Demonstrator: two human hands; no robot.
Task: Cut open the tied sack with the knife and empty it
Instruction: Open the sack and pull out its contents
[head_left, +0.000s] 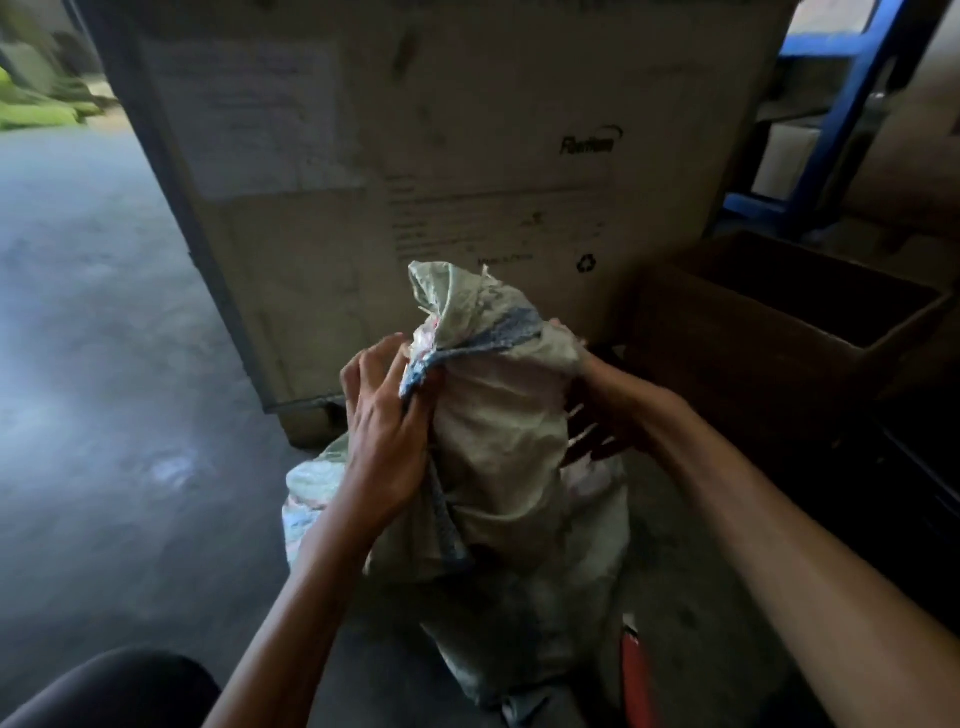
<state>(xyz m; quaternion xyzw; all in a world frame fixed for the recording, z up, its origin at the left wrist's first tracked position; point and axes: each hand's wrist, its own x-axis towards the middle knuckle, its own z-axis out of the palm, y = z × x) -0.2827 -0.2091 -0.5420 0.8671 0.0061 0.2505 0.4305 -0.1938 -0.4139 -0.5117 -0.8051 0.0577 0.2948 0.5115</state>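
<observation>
A pale woven sack (498, 436) with a blue stripe stands upright on the concrete floor, its neck bunched and tied at the top. My left hand (387, 431) grips the sack's left side just below the tied neck, fingers pinching the blue-striped fabric. On the sack's right side my right hand (602, 410) presses against it, partly hidden behind the fabric. A red-handled object (638, 670), possibly the knife, lies on the floor at the sack's lower right; its blade is not clear.
A tall cardboard box (415, 156) stands right behind the sack. An open brown carton (769, 332) sits to the right, with a blue metal frame (841, 114) beyond it. Bare concrete floor (104, 364) stretches to the left. My dark-clad knee (119, 691) shows at bottom left.
</observation>
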